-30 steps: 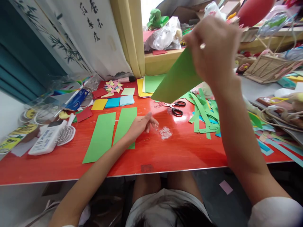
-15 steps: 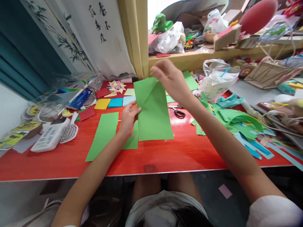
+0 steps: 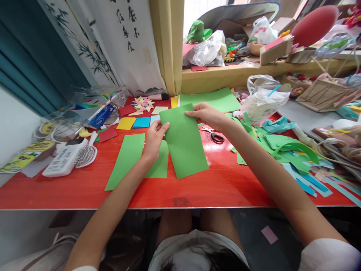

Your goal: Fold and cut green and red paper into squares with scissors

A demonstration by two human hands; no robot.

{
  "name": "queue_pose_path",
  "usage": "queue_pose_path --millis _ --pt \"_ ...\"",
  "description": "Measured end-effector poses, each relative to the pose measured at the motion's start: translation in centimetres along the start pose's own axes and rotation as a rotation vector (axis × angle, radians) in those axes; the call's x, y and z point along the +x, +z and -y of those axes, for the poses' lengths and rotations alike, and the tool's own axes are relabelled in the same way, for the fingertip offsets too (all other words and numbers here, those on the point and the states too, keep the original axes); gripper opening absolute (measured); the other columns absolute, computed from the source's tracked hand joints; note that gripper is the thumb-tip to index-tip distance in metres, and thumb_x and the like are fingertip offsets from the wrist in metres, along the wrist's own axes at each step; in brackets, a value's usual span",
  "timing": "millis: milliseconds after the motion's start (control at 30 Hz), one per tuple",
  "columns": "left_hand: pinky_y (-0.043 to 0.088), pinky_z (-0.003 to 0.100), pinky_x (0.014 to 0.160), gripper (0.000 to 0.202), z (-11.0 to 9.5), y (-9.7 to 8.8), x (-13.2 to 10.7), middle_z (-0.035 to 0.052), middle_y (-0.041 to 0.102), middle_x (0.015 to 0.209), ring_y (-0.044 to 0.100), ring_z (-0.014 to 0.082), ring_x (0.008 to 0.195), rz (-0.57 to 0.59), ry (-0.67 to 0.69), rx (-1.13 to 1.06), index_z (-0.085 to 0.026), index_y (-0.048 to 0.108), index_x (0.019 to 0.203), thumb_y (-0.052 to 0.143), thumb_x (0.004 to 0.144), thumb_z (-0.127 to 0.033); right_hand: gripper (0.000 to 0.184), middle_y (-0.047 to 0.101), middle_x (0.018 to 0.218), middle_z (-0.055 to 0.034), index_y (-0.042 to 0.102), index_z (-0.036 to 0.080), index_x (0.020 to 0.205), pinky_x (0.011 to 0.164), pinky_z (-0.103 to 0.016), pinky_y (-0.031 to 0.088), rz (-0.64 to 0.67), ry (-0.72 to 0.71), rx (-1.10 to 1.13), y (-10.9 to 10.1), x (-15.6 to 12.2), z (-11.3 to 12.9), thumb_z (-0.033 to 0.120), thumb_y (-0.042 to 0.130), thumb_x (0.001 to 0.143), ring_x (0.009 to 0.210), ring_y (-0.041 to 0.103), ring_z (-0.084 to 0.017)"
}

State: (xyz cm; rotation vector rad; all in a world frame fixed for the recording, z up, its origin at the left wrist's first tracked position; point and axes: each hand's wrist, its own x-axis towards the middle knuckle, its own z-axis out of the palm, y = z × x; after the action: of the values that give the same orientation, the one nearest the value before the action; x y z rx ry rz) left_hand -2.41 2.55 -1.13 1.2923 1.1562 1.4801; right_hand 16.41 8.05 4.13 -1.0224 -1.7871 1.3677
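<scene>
In the head view, the only one here, you are holding a green sheet (image 3: 184, 145) with both hands. It is lying nearly flat on the red table (image 3: 225, 184), right in front of you and tilted a little to the left. Your left hand (image 3: 153, 139) is pinching its left edge near the top, thumb over the paper and fingers curled beneath. Your right hand (image 3: 207, 114) is gripping the top right corner, fingers closed on the edge.

As far as the picture shows, the sheet is uncut. I cannot tell whether it is carrying any crease. Two green strips are already lying finished-looking to the left. The long strip (image 3: 125, 160) is sitting clear on the table, and the shorter strip (image 3: 159, 165) is partly hidden under your left wrist and the sheet.

The scissors (image 3: 216, 135) are resting untouched just beside your right forearm. Beyond them, a heap of green offcuts (image 3: 270, 145) is piling up to the right. More large green paper (image 3: 214, 99) is waiting at the back edge, so I judge the cutting to be only partly through.
</scene>
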Motion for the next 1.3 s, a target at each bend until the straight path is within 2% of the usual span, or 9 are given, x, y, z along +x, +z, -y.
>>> queue_pose_path --millis 100,300,433,600,767,900,1033,1133,1300 --pt "0.047 0.022 0.060 0.029 0.0 -0.2 0.3 0.0065 0.067 0.093 0.062 0.0137 0.075 -0.016 0.038 -0.018 -0.016 0.060 0.098 0.061 0.077 -0.036 0.012 0.070 0.086 -0.0090 0.062 0.014 0.076 0.073 -0.031 0.054 0.030 0.019 0.060 0.7 0.0 -0.1 0.024 0.059 0.084 0.074 0.064 -0.015" --pt "0.050 0.026 0.069 0.027 0.7 -0.3 0.7 0.0041 0.065 0.088 0.061 0.0145 0.077 -0.025 0.134 -0.016 -0.018 0.058 0.100 0.063 0.077 -0.031 0.016 0.070 0.079 -0.0067 0.066 0.013 0.075 0.068 -0.027 0.052 -0.058 -0.063 0.177 1.3 1.0 -1.6 0.028 0.062 0.081 0.070 0.064 -0.014" --pt "0.044 0.022 0.062 0.034 0.6 -0.8 1.1 -0.0011 0.056 0.076 0.054 0.0112 0.068 -0.085 0.278 0.122 -0.026 0.055 0.112 0.063 0.079 -0.030 0.014 0.070 0.077 -0.0059 0.067 0.014 0.073 0.068 -0.028 0.052 -0.029 -0.074 0.201 1.6 1.2 -1.8 0.027 0.065 0.078 0.071 0.064 -0.016" --pt "0.034 0.021 0.055 0.020 -0.5 -1.1 0.8 -0.0023 0.046 0.067 0.041 0.0096 0.059 -0.131 0.361 0.259 -0.025 0.064 0.099 0.059 0.082 -0.034 0.014 0.069 0.075 -0.0048 0.066 0.015 0.073 0.071 -0.030 0.051 0.009 -0.089 0.198 1.8 -0.1 -0.7 0.028 0.064 0.079 0.072 0.064 -0.017" --pt "0.037 0.021 0.058 0.017 -1.9 0.2 -1.0 -0.0002 0.057 0.076 0.047 0.0100 0.065 -0.041 0.317 0.221 -0.022 0.065 0.092 0.057 0.083 -0.034 0.020 0.065 0.076 -0.0036 0.064 0.017 0.076 0.067 -0.029 0.048 0.001 -0.065 0.192 1.1 -3.4 -0.6 0.036 0.064 0.080 0.069 0.060 -0.014" --pt "0.042 0.020 0.059 0.014 -2.5 1.4 -2.5 -0.0003 0.058 0.079 0.051 0.0095 0.068 0.119 0.237 0.175 -0.022 0.063 0.090 0.059 0.081 -0.031 0.027 0.057 0.066 0.0003 0.059 0.018 0.070 0.054 -0.024 0.041 -0.058 -0.019 0.168 0.5 -5.7 -1.7 0.042 0.061 0.082 0.057 0.051 -0.009" --pt "0.046 0.021 0.055 0.018 -2.5 1.7 -2.8 -0.0013 0.056 0.076 0.053 0.0092 0.062 0.254 0.141 0.165 -0.021 0.060 0.094 0.061 0.079 -0.031 0.027 0.056 0.066 0.0018 0.057 0.018 0.070 0.054 -0.023 0.038 -0.090 -0.003 0.155 -0.1 -6.4 -3.1 0.043 0.062 0.080 0.058 0.050 -0.009" --pt "0.046 0.022 0.053 0.016 -2.4 1.6 -2.6 -0.0015 0.056 0.072 0.053 0.0082 0.056 0.287 0.092 0.187 -0.019 0.061 0.090 0.061 0.080 -0.032 0.027 0.055 0.066 0.0024 0.059 0.017 0.073 0.054 -0.022 0.037 -0.096 -0.001 0.157 -0.6 -6.6 -3.9 0.043 0.060 0.081 0.058 0.049 -0.008" --pt "0.046 0.022 0.053 0.015 -2.3 1.6 -2.3 -0.0005 0.058 0.072 0.053 0.0082 0.055 0.273 0.044 0.233 -0.018 0.062 0.086 0.061 0.080 -0.032 0.028 0.056 0.068 0.0009 0.058 0.016 0.073 0.056 -0.023 0.038 -0.062 -0.022 0.131 -1.2 -7.3 -4.4 0.042 0.055 0.085 0.060 0.049 -0.009"
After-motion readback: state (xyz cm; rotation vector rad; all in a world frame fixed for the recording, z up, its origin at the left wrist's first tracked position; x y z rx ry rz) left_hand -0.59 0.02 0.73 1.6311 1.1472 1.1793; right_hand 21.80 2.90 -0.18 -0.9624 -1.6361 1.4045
